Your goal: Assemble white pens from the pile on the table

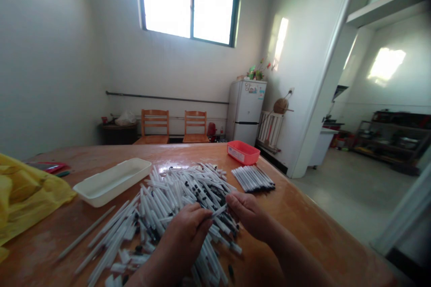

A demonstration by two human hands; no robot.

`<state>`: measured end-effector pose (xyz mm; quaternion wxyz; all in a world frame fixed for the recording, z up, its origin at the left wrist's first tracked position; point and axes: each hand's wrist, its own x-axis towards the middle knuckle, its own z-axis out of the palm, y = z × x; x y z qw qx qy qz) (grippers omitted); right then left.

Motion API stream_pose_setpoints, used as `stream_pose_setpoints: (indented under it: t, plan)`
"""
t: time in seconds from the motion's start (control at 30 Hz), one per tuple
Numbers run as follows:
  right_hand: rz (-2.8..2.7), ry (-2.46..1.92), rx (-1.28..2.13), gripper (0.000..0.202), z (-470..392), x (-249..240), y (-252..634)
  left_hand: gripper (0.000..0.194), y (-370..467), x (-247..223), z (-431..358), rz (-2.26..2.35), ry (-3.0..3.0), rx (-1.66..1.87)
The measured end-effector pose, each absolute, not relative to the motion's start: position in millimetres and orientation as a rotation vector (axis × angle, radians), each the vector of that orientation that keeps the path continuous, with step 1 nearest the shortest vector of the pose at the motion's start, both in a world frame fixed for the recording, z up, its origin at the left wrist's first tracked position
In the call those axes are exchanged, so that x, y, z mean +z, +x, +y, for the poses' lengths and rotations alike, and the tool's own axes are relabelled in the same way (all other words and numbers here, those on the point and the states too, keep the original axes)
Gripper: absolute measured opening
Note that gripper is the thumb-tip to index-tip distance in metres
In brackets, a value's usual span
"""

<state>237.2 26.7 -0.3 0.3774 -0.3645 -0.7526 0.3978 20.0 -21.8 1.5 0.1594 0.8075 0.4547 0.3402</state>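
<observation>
Both hands meet over the right side of a big pile of white pen parts, where barrels, caps and small black pieces lie mixed. Fingers of my left hand are closed on one end of a white pen. At its other end, my right hand pinches it, its fingertips partly hiding that end. Beyond my right hand, a neat row of pens lies side by side, black ends toward me. Loose long barrels are scattered left of the pile.
A cream plastic tray stands at the left and a red plastic basket at the far right of the wooden table. A yellow plastic bag covers the left edge. Two chairs and a fridge stand behind.
</observation>
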Motion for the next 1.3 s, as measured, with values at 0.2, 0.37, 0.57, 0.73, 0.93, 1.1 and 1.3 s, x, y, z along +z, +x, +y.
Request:
stream_pose_setpoints:
  t: [0.2,0.37,0.57,0.73,0.93,1.1,1.3]
  plan:
    - [-1.997,-0.923,0.992,0.047,24.1,2.7,237.5,0.025,18.9,1.0,-22.2,1.295,2.349,0.928]
    - [-1.969,-0.926,1.044,0.051,26.0,0.3,236.6,0.025,19.4,0.1,-20.6,1.293,2.35,0.931]
    - [-1.907,-0.902,1.011,0.038,26.4,-0.1,238.4,0.025,19.2,-2.4,-19.7,1.291,2.308,0.96]
    - [-1.956,-0.925,0.975,0.043,27.8,-3.3,238.9,0.026,19.7,0.2,-19.8,1.317,2.345,0.924]
    - [-1.901,-0.898,1.071,0.049,28.4,-3.4,236.5,0.024,19.4,1.0,-20.0,1.311,2.327,0.952]
    - [-1.883,-0.889,1.045,0.038,26.9,-2.5,237.4,0.024,18.5,-1.5,-20.1,1.293,2.314,0.962]
    - [-1.955,-0.918,0.962,0.044,28.6,-3.6,238.2,0.023,19.8,0.9,-19.8,1.324,2.39,0.936]
